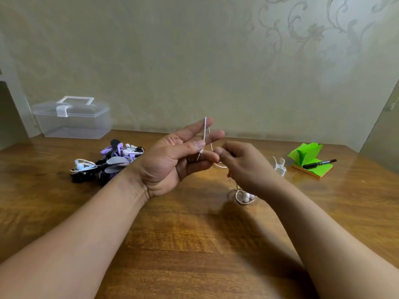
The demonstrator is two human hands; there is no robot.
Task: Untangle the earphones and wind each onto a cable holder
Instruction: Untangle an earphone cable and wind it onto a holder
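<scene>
- The left hand [172, 160] is raised above the table [194, 244], palm towards the camera. Its long fingers are nearly straight and spread, and the thumb presses a thin white earphone cable [204, 130] against them.
- The cable stands up stiffly between those fingers. Its slim metal jack plug [199, 155] points down just below the thumb tip.
- The right hand [244, 165] sits just beside the left with its fingers curled in tight, pinching the same cable at the fingertips.
- From that pinch the cable loops down in a loose curl to the tabletop, where the smooth rounded white earbuds [246, 197] lie in a small coil under the right wrist.
- A pale, translucent cable holder [280, 167] with curved prongs lies on the wood just beyond the right hand.
- A tangled pile of earphones [112, 160], purple, white and black, lies to the left, near the left wrist.
- A clear plastic box [73, 121] with a hinged handle and a white clasp stands at the back left.
- At the far right, a black marker [319, 164] rests on a green sticky-note pad [306, 154] with ruffled sheets.
- The table is glossy, grained brown wood.
</scene>
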